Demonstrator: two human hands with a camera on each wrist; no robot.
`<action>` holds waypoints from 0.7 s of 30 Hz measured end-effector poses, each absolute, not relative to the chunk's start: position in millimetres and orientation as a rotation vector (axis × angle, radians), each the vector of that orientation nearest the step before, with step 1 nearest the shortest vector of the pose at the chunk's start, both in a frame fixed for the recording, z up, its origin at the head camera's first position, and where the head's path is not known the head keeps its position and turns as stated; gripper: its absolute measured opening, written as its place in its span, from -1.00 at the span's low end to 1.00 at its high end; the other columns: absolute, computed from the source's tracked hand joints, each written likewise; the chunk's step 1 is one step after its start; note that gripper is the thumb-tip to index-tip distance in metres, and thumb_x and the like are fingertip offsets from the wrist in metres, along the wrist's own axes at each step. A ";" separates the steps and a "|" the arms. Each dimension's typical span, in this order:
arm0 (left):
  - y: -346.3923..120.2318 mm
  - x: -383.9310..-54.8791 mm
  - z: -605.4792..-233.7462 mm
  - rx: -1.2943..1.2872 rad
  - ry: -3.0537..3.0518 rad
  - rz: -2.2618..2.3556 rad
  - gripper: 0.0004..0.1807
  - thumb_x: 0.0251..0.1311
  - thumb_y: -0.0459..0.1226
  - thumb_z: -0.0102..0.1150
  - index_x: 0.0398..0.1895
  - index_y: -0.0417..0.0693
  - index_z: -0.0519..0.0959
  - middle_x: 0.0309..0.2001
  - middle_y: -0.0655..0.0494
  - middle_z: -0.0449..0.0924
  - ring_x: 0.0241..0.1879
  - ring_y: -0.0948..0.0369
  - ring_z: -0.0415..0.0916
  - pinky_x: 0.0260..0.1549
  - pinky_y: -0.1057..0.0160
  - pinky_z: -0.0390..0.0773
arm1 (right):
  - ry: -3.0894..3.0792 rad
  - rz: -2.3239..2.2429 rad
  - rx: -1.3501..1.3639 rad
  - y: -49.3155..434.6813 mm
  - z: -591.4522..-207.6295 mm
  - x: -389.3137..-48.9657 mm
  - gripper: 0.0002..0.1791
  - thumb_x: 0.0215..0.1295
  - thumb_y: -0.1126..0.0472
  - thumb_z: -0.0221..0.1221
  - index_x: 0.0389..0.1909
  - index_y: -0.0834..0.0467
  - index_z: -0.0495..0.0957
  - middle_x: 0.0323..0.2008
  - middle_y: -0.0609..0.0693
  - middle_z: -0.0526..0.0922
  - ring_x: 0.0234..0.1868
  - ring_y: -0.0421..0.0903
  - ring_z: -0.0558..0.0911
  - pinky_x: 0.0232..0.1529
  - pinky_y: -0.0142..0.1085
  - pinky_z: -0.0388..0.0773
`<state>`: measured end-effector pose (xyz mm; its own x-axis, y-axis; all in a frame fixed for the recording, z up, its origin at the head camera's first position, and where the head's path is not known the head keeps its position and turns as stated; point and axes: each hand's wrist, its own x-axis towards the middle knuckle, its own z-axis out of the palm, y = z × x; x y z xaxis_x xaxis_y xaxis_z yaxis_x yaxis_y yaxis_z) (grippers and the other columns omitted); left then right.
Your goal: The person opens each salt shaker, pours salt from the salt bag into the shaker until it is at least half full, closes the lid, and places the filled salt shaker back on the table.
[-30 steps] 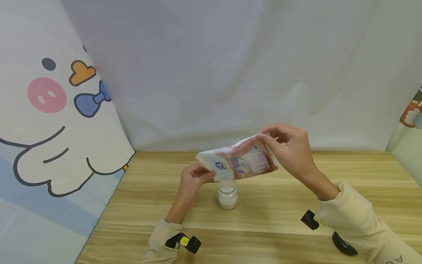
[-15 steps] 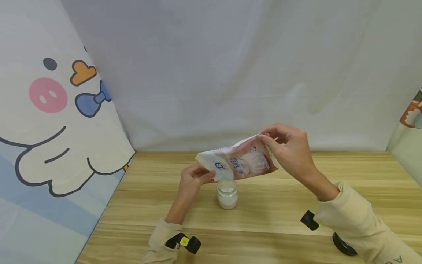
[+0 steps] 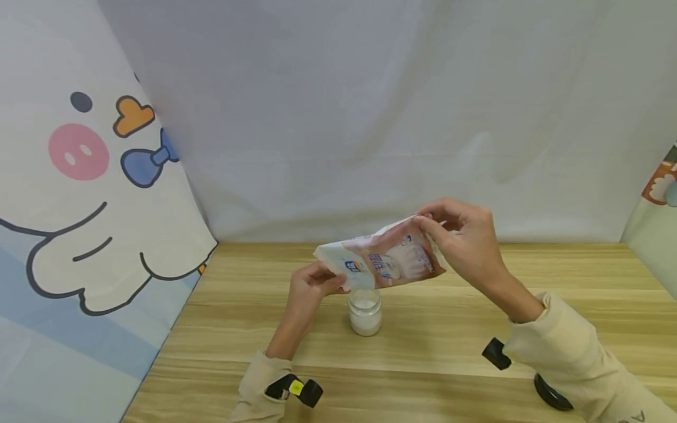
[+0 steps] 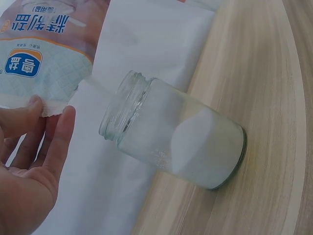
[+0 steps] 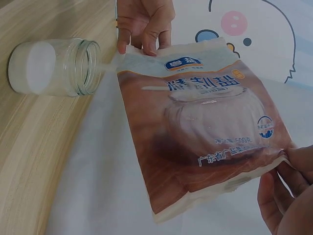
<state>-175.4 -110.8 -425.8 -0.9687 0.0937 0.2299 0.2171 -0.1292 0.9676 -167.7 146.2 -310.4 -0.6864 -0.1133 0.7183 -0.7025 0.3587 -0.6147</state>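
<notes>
A brown and pale-blue salt bag (image 3: 394, 258) is held tilted in the air between both hands. My left hand (image 3: 313, 282) pinches its lower, pale-blue end; my right hand (image 3: 468, 235) pinches the higher, brown end. Directly below the bag's low corner stands an open glass jar (image 3: 365, 320), upright on the table. White salt (image 4: 205, 147) fills its lower part, with a sloping surface in the left wrist view. From the bag's corner a thin stream of salt (image 5: 108, 67) runs into the jar's mouth. The jar touches neither hand.
The wood-grain table (image 3: 433, 341) ends at a pale grey cloth backdrop (image 3: 370, 117). At left hangs a cloth with a cartoon bird (image 3: 79, 235). A black round object (image 3: 552, 392) lies at the lower right, partly hidden by the right sleeve (image 3: 576, 346).
</notes>
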 end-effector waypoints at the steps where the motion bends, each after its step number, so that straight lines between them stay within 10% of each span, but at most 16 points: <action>1: -110.9 -175.5 -425.9 -0.358 -2.014 -2.274 -0.80 0.09 -0.50 0.25 -0.21 -0.46 0.56 -0.28 -0.09 0.62 -0.37 0.12 0.62 -0.30 0.10 0.70 | -2.050 1.333 0.704 146.1 -310.5 -167.7 -0.96 0.18 0.39 0.26 -0.38 0.23 0.67 -0.47 -0.03 0.66 -0.49 -0.21 0.58 -0.45 -0.52 0.54; 21: -110.9 -175.7 -426.2 -0.360 -2.014 -2.276 -0.78 0.09 -0.48 0.26 -0.19 -0.45 0.56 -0.28 -0.10 0.63 -0.35 0.11 0.62 -0.29 0.09 0.70 | -2.055 1.324 0.702 145.9 -310.7 -167.4 -0.96 0.18 0.38 0.26 -0.38 0.23 0.68 -0.47 -0.03 0.67 -0.50 -0.21 0.58 -0.45 -0.52 0.54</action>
<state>-175.7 -110.9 -426.2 -0.9691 0.0945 0.2279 0.2147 -0.1320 0.9677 -167.4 145.9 -310.7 -0.6874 -0.1141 0.7173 -0.7004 0.3657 -0.6130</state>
